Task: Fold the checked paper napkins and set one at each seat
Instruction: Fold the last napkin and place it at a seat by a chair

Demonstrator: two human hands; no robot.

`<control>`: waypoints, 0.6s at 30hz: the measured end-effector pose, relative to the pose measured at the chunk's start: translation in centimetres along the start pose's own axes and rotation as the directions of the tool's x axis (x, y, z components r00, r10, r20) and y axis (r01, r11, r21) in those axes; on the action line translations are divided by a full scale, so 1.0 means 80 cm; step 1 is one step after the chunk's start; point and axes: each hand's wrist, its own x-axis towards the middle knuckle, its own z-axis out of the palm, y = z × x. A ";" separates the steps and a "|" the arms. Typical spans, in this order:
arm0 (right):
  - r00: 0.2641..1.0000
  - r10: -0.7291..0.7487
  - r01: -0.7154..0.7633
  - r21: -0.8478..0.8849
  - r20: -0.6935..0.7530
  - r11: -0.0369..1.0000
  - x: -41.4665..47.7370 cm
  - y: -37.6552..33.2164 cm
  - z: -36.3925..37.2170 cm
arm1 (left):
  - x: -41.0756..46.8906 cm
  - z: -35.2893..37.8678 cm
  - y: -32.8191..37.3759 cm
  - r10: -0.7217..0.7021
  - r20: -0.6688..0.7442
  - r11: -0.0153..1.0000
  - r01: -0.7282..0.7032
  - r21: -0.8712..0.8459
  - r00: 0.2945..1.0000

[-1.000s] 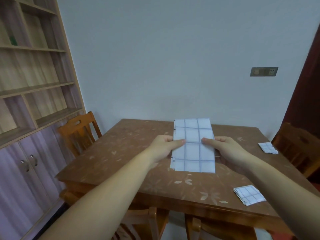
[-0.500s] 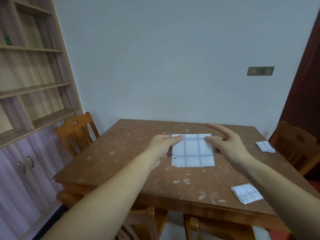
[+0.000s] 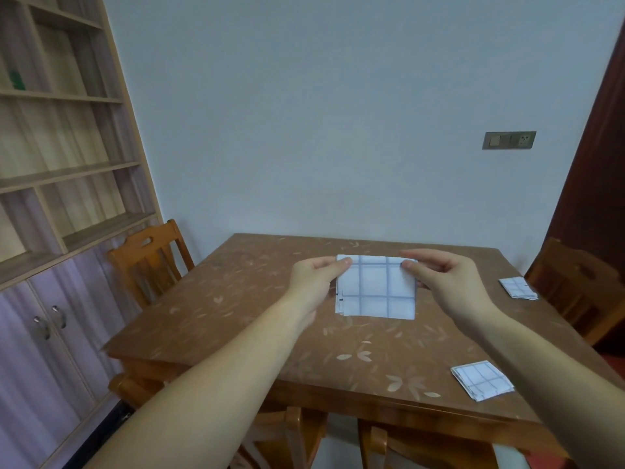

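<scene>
Here no readable writing anywhere. Left hand [image 3: 313, 279] reaches in from lower left, thumb and fingers pinched on the napkin's [image 3: 375, 287] top left corner. Napkin sits folded at tabletop [image 3: 236, 299] centre. Right hand [image 3: 446, 282] pinches its top right corner, forearm angled in from lower right. Two folded napkins lie further right: near edge [image 3: 482, 380] and right edge [image 3: 517, 287].

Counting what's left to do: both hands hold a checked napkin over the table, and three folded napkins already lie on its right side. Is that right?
Not quite: the head view shows two folded napkins set down, not three, one at the right edge and one at the near right corner. The left hand and right hand do hold a checked napkin over the table.
</scene>
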 end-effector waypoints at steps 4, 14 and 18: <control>0.999 -0.027 0.030 -0.145 0.026 0.989 0.001 -0.003 -0.005 | -0.001 0.001 0.001 0.046 -0.042 0.999 -0.045 0.027 0.998; 0.991 -0.016 0.078 -0.466 0.136 0.881 0.011 0.003 -0.020 | -0.004 0.004 0.011 0.275 -0.029 0.952 -0.268 0.146 0.961; 0.981 -0.011 0.111 -0.515 0.192 0.850 0.011 0.005 -0.021 | -0.008 0.011 0.014 0.349 0.024 0.917 -0.347 0.196 0.937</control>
